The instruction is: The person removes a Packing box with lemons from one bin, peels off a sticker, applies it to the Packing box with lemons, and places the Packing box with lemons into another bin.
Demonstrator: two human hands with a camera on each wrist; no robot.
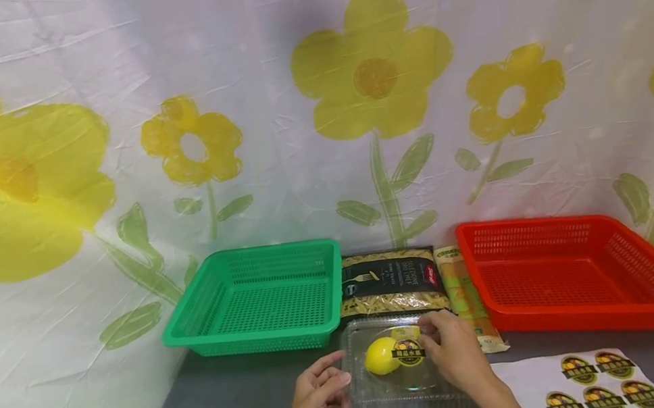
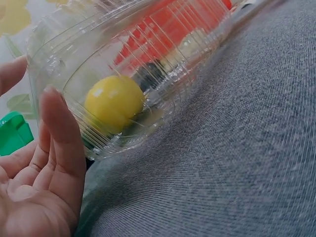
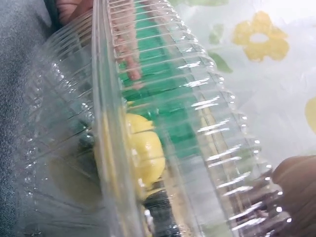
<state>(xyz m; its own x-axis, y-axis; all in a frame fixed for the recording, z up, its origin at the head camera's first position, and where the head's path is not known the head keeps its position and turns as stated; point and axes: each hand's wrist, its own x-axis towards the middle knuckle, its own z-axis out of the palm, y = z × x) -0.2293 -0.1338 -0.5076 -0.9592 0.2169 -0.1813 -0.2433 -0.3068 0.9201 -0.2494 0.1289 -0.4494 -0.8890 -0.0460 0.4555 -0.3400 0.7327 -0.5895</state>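
A transparent plastic clamshell box [image 1: 388, 404] stands on the dark table, with a yellow lemon [image 1: 380, 357] showing inside it. On the lid is a round black-and-gold fruit sticker [image 1: 409, 353] with Chinese lettering. My left hand [image 1: 316, 396] is at the box's left side, thumb and fingers against its edge; the left wrist view shows that thumb [image 2: 61, 128] upright beside the plastic. Over the lid's right part, my right hand [image 1: 458, 351] has its thumb at the sticker's edge and its bent forefinger just beyond. Mostly the clear ridged wall [image 3: 197, 98] fills the right wrist view.
Behind the box lie a black-labelled pasta bag [image 1: 394, 283] and a yellow-green packet [image 1: 465, 292]. A green basket [image 1: 191, 326] stands back left, a red basket [image 1: 586, 315] back right. A white sheet [image 1: 526, 380] with several more stickers lies front right. Flowered cloth [image 1: 276, 190] hangs behind.
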